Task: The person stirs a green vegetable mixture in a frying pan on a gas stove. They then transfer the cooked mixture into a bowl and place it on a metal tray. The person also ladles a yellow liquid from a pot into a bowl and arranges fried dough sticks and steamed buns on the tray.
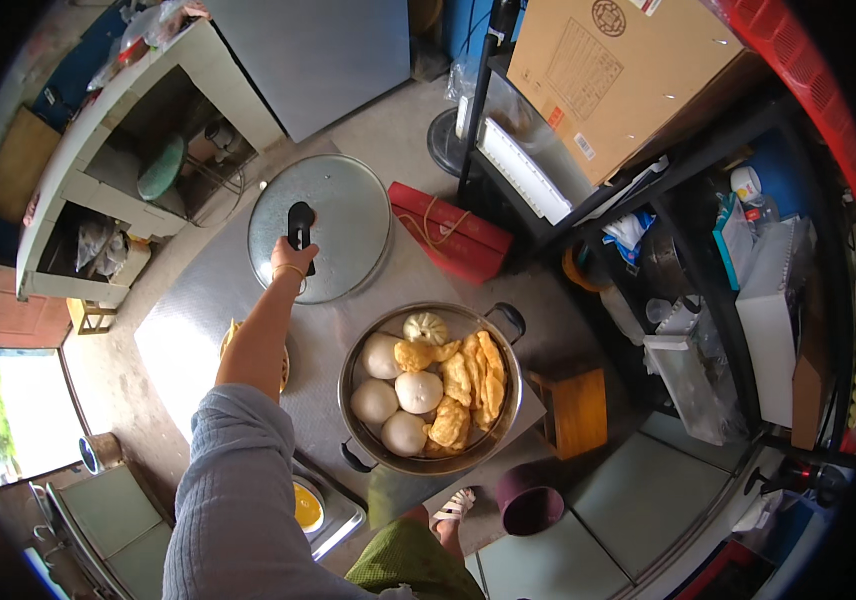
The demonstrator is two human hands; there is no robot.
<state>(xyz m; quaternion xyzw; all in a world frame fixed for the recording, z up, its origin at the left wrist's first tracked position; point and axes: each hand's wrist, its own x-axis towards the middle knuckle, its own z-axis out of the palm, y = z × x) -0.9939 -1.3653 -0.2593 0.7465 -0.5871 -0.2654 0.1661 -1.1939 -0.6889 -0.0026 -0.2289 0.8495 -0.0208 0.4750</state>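
My left hand is closed around the black handle of a large round glass lid. The lid lies over the far part of the metal-topped table; whether it touches the tabletop I cannot tell. Nearer to me stands a wide steel pot with two black side handles and no cover. In it, pale steamed buns fill the left side, one pleated bun sits at the top, and golden fried dough pieces lie on the right. My right hand is out of view.
A red gift box is right of the lid. My forearm partly hides a basket. A bowl of yellow liquid is near me. A wooden stool and purple bucket stand right, by shelving with a cardboard box.
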